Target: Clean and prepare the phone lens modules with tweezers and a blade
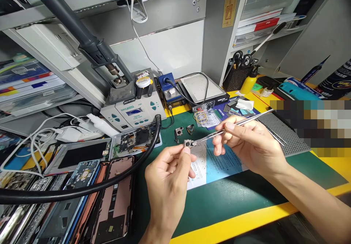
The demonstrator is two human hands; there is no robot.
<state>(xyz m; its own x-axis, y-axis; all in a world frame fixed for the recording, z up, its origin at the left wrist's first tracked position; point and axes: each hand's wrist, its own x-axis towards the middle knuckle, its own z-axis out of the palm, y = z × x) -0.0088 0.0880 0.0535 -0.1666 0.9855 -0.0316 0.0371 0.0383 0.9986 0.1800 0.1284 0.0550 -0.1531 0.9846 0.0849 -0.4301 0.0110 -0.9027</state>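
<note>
Between thumb and fingers, my left hand (170, 181) pinches a small phone camera module (188, 143) above the green mat (161, 141). My right hand (252, 147) grips metal tweezers (246, 120), slanting down to the left. Their tips meet the right side of the module; whether they clasp any part of it, I cannot tell. Just beyond lie two more camera modules, a larger one (179, 131) and a smaller one (191, 128). Under both hands is a printed white and blue leaflet (223, 163).
A thick black hose (137, 166) arcs across the left side, over several opened phones (113, 200) and a tray (161, 138) of boards. Behind stand a hot-air station (134, 112) and a flat heating plate (201, 88). A grey perforated mat (293, 138) lies right.
</note>
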